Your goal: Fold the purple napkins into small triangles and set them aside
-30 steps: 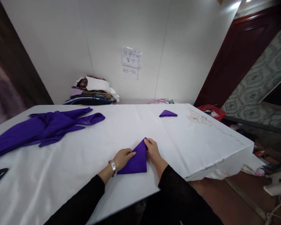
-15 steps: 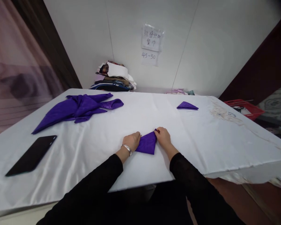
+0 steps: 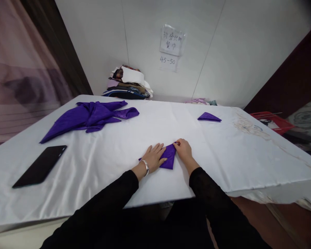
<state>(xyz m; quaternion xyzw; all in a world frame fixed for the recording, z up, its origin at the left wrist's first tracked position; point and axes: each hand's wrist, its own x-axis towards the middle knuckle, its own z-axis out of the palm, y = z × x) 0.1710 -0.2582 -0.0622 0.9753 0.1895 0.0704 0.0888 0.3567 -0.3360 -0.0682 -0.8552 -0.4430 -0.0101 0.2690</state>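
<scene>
A folded purple napkin [image 3: 169,162] lies on the white tablecloth in front of me. Spread flat across its left part is my left hand [image 3: 153,157], fingers apart, with a silver bracelet at the wrist; a small tip of cloth shows to the left of that hand. At the upper right corner, the fingertips of my right hand [image 3: 183,149] pinch the napkin's edge. Another purple napkin [image 3: 209,117], folded into a small triangle, sits farther back to the right. A loose heap of purple napkins [image 3: 89,117] is at the back left.
A black tablet [image 3: 40,166] lies at the left of the white-covered table [image 3: 212,155]. Behind the table are a stack of folded clothes [image 3: 131,83] and a wall with paper signs [image 3: 172,41]. Beyond the right edge is a red basket [image 3: 282,125].
My left hand has opened from its grip and now lies flat on the napkin. My right hand still pinches the upper right corner. The view has shifted slightly.
</scene>
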